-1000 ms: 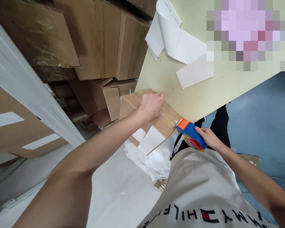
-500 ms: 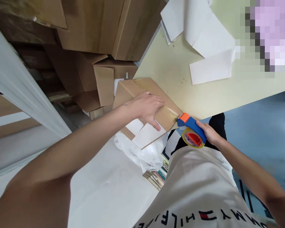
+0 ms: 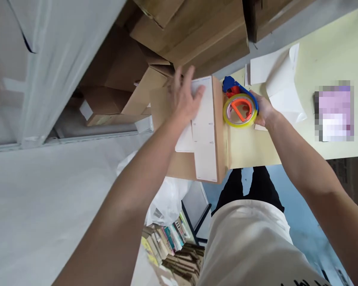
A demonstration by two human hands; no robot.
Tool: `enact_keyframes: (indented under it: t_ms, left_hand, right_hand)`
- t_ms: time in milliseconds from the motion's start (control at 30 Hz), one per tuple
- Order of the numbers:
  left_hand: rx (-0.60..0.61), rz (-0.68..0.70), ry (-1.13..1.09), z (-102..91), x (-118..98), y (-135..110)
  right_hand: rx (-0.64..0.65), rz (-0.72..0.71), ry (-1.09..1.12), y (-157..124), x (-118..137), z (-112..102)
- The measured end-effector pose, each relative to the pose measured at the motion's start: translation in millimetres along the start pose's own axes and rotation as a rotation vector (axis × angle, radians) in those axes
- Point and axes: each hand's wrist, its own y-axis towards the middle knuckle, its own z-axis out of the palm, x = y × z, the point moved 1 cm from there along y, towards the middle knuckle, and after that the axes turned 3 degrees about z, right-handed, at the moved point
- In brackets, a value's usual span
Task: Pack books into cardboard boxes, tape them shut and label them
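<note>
My left hand (image 3: 186, 97) rests with spread fingers over the labelled face of a brown cardboard box (image 3: 180, 166). White paper labels (image 3: 205, 157) cover much of that face, and the box stands at the left end of the cream table. In my right hand (image 3: 263, 110) is a blue and orange tape dispenser (image 3: 232, 85), carrying a roll of clear yellowish tape (image 3: 239, 123). The dispenser is held just to the right of the box's narrow side. My right fingers are partly hidden behind its handle.
White paper sheets (image 3: 282, 81) lie on the cream table (image 3: 322, 55), with a blurred-out pink item (image 3: 335, 111) farther right. Large cartons (image 3: 197, 35) and an open carton (image 3: 107, 99) sit at the back left. Below are a white plastic bag (image 3: 168, 198) and a row of books (image 3: 170, 236).
The box has turned so its labelled face shows more fully. The tape dispenser has moved away from the near edge to the box's right side. My view has shifted too.
</note>
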Motion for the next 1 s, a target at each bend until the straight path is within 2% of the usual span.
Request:
enact_keyframes:
  t_ms: [67, 167, 300, 433, 500, 567, 700, 767, 867, 933, 1000]
  left_hand:
    - [0.047, 0.162, -0.053, 10.2, -6.1, -8.0]
    - [0.144, 0.346, -0.108, 19.0, -8.7, -16.3]
    - [0.080, 0.362, -0.118, 21.6, -6.4, -15.1]
    - [0.058, 0.366, -0.109, 23.5, -8.3, -14.1]
    - [0.061, 0.364, -0.093, 24.1, -9.7, -15.4]
    - [0.064, 0.360, -0.076, 24.2, -10.4, -17.1]
    - [0.050, 0.340, -0.077, 23.7, -10.5, -21.3]
    - [0.035, 0.321, -0.087, 23.5, -11.5, -23.8]
    - [0.018, 0.297, -0.091, 23.8, -14.6, -25.9]
    - [0.019, 0.273, -0.067, 24.2, -14.3, -24.6]
    - [0.043, 0.227, -0.018, 24.3, -7.6, -21.3]
  right_hand:
    - [-0.065, -0.042, -0.055, 5.0, 12.8, -6.5]
    - [-0.107, -0.098, -0.151, -7.2, 19.5, -10.3]
    - [-0.056, -0.121, -0.211, -31.6, 14.4, -6.5]
    - [-0.085, -0.118, -0.235, -67.0, -1.4, -4.4]
    - [-0.088, -0.098, -0.290, -101.7, -21.8, -3.8]
    - [-0.063, -0.068, -0.347, -148.9, -56.4, -1.2]
    - [-0.024, 0.017, -0.330, -249.0, -153.9, 18.2]
    - [-0.136, 0.014, -0.297, -282.6, -196.2, 35.9]
    - [-0.277, 0.000, -0.234, -300.2, -230.6, 67.3]
    - [-0.323, 0.002, -0.209, -295.3, -234.1, 83.7]
    - [-0.352, -0.008, -0.204, -283.9, -225.7, 90.8]
